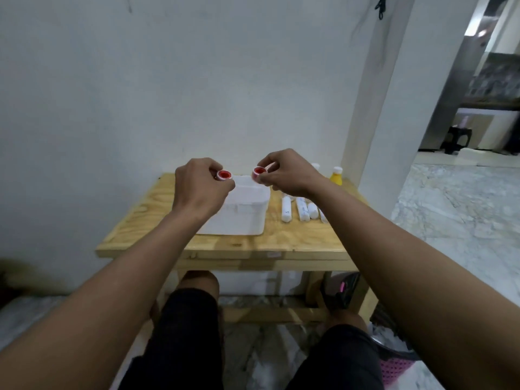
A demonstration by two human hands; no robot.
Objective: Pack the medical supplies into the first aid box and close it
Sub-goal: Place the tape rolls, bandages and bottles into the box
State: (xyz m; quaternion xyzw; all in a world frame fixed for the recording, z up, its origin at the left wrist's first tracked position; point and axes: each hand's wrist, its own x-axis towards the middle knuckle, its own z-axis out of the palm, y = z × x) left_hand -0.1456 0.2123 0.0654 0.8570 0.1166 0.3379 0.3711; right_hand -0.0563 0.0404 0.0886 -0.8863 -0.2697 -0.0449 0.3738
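Your left hand (pixel 201 190) and right hand (pixel 287 174) each pinch a small red-cored tape roll (pixel 224 175), light and rigid, best held by its rim.

A small wooden table (pixel 157 220) stands against a white wall (pixel 168 80) on its far side, so nothing can pass behind it. A closed white box (pixel 239 212) fills the table's middle. Bare wood lies open to the left of the box and along the near edge. Right of the box, white rolls (pixel 301 209) lie side by side, with a yellow bottle (pixel 336 175) at the far right corner, crowding that side. Both hands, left hand (pixel 197 187) and right hand (pixel 287 173), are raised above the box's far part, each pinching a small red-cored roll, with a gap between them.
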